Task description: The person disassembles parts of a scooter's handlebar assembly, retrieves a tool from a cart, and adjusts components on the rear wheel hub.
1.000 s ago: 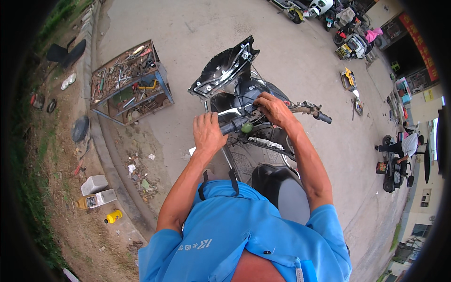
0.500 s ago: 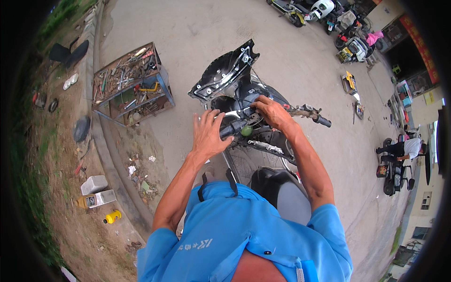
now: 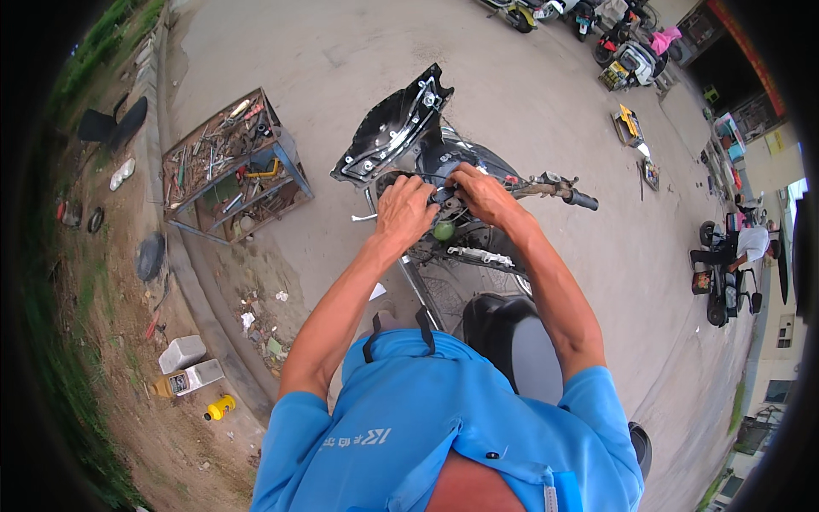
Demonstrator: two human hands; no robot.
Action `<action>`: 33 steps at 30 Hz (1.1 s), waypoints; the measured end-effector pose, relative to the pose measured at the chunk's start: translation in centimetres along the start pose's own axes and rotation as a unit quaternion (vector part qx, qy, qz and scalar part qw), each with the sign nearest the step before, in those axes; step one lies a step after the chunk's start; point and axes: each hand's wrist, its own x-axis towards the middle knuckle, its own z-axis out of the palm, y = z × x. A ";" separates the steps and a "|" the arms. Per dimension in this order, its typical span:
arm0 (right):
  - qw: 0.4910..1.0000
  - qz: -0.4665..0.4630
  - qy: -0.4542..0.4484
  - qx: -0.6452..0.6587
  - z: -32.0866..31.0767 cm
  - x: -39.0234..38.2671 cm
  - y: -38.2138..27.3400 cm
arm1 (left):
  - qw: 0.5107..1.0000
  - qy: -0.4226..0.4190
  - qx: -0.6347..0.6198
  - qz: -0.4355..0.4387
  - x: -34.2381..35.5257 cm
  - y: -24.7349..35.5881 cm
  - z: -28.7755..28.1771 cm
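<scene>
Left hand (image 3: 405,209) is bent over the left side of the handlebar, fingers curled toward a dark fitting (image 3: 441,195); whether it truly grips cannot be told, as the knuckles hide the contact; its spot over the bar probably lets it steady that side. Right hand (image 3: 482,194) comes to the same fitting from the other side, thumb and fingers bent inward; what lies between its fingertips is hidden; the two nearly meet, likely because the fitting is small and one hand can brace against the other.

Directly in front of the person, on pale concrete, stands the motorbike (image 3: 488,159); leftmost is a glossy black panel (image 3: 392,128), tilted, with a pale strip and fixings along it; below the hands sits a round green part (image 3: 444,230), then a silvery bracket (image 3: 479,255), scuffed and exposed; nearer the person is a rounded black-and-grey part (image 3: 512,337); farthest right, a brownish, worn bar ends in a black grip (image 3: 582,200).
</scene>
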 end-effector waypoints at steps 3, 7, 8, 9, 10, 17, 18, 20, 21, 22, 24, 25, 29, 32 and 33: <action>1.000 0.008 -0.002 -0.009 0.2 0.0 0.3 | 1.000 -0.001 0.007 0.000 0.3 0.0 0.0; 1.000 0.009 -0.008 0.002 -0.2 -0.1 -0.1 | 0.999 0.030 0.013 0.031 0.6 -0.1 -0.1; 1.000 0.006 -0.003 0.004 -0.2 -0.2 -0.1 | 0.999 0.031 0.013 0.031 0.7 -0.1 -0.1; 1.000 0.005 -0.003 0.003 -0.2 -0.3 0.0 | 0.998 0.036 0.014 0.041 0.8 -0.1 0.0; 1.000 -0.001 0.009 -0.001 -0.1 -0.3 0.0 | 0.998 0.040 0.016 0.052 0.8 -0.1 0.0; 1.000 0.001 0.011 -0.005 0.0 -0.1 0.0 | 0.999 -0.015 -0.046 -0.020 1.3 -0.5 0.1; 1.000 0.002 0.012 -0.006 0.0 -0.2 0.2 | 0.997 -0.030 -0.061 -0.037 1.4 -0.5 0.1; 1.000 0.004 0.013 0.004 0.1 -0.2 0.5 | 0.995 -0.045 -0.077 -0.053 1.6 -0.5 0.1; 1.000 0.005 0.013 0.005 0.1 -0.2 0.5 | 0.991 -0.052 -0.096 -0.075 1.7 -0.5 0.1; 1.000 0.012 0.009 0.012 0.1 -0.1 0.5 | 0.987 -0.059 -0.114 -0.096 1.7 -0.5 0.0; 1.000 0.019 0.005 0.019 0.0 0.1 0.4 | 0.982 -0.069 -0.133 -0.118 2.0 -1.0 0.5; 0.999 0.031 -0.001 0.027 -0.2 0.2 0.3 | 0.975 -0.078 -0.152 -0.140 2.2 -1.2 0.6; 0.997 0.048 0.001 0.066 -0.5 0.3 0.3 | 0.960 -0.098 -0.199 -0.172 2.9 -1.1 0.3; 0.991 0.087 -0.011 0.104 -1.1 0.6 0.2 | 0.959 -0.119 -0.181 -0.182 3.5 -0.9 0.0; 0.990 0.089 -0.011 0.105 -1.4 0.8 0.0 | 0.957 -0.125 -0.187 -0.183 3.8 -0.9 -0.1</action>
